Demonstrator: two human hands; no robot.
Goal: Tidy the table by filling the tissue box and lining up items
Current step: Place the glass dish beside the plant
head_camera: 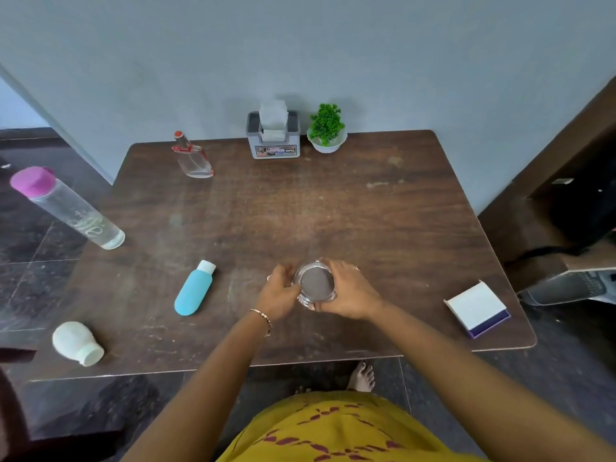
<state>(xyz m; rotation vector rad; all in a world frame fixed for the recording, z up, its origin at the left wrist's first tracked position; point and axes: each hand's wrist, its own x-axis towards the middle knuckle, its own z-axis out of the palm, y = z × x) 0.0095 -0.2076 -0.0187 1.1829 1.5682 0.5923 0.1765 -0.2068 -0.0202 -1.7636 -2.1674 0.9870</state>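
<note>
The grey tissue box, white tissue poking up, stands at the table's far edge beside a potted plant, while a blue tube and white bottle lie toppled at left and a glass jar stands upright near the front.

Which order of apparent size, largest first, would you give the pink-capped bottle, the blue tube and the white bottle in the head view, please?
1. pink-capped bottle, clearly largest.
2-3. blue tube and white bottle look about alike; I would not rank them.
</note>
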